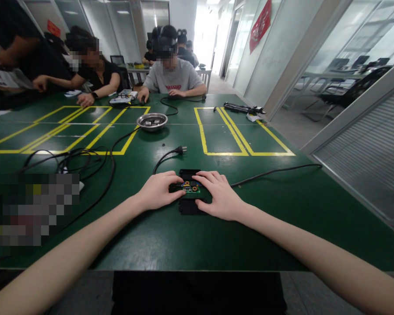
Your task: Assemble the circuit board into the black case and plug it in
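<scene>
A small green circuit board point(193, 190) with copper-wound ring coils lies between two black plastic case halves, the upper case half point(189, 172) and the lower case half point(191, 207). From the left, my left hand point(160, 189) pinches the board's near end, its thumb and forefinger at the corners. My right hand point(221, 194) arches over the right side with fingers apart. Its fingertips are by the board's top edge and the thumb rests by the lower case half. The right hand hides part of the board's right end.
Black power cord point(276, 171) runs off to the right; a plug point(180, 150) lies beyond my hands. Ahead stand a metal bowl point(152, 123) with small parts and a folded tripod point(243, 108). Coiled cables point(75, 159) lie left. A co-worker in grey point(174, 76) sits opposite.
</scene>
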Available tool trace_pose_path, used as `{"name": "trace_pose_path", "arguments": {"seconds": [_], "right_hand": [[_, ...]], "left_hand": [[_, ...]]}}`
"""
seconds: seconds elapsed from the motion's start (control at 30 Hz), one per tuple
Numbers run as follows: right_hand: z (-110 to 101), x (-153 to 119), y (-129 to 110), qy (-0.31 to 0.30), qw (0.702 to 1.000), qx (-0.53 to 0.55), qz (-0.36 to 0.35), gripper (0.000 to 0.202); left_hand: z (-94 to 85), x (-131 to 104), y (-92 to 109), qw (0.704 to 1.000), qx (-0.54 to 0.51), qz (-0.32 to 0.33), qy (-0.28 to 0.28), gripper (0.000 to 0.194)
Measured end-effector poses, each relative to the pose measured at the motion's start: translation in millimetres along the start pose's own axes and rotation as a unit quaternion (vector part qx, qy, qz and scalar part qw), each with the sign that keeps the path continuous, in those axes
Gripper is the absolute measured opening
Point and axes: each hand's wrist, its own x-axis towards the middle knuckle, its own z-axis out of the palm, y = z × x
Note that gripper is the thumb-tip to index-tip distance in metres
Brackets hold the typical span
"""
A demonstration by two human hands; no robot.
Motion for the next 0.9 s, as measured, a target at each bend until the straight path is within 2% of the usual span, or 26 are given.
{"name": "trace_pose_path", "arguments": {"seconds": [0.43, 0.6, 0.67, 0.77, 0.9], "right_hand": [[1, 3, 8, 0.024, 0.999, 0.038, -0.020, 0.061], [-11, 5, 15, 0.075, 0.994, 0.074, -0.021, 0.038], [-18, 6, 22, 0.065, 0.995, 0.068, -0.033, 0.022], [-28, 8, 32, 0.012, 0.997, 0.037, -0.071, 0.003], [-34, 8, 38, 0.011, 0.994, 0.027, -0.103, 0.014]], "left_hand": [[-1.4, 1, -1, 1.000, -0.004, 0.009, -0.007, 0.026], [-3.7, 1, -3, 0.999, -0.048, 0.014, -0.015, 0.025], [-3.9, 1, -3, 0.998, -0.063, 0.019, -0.007, 0.025], [-4.2, 1, -4, 0.997, -0.071, 0.021, 0.014, 0.025], [-9.0, 0, -2, 0.995, -0.091, 0.026, 0.025, 0.026]]}}
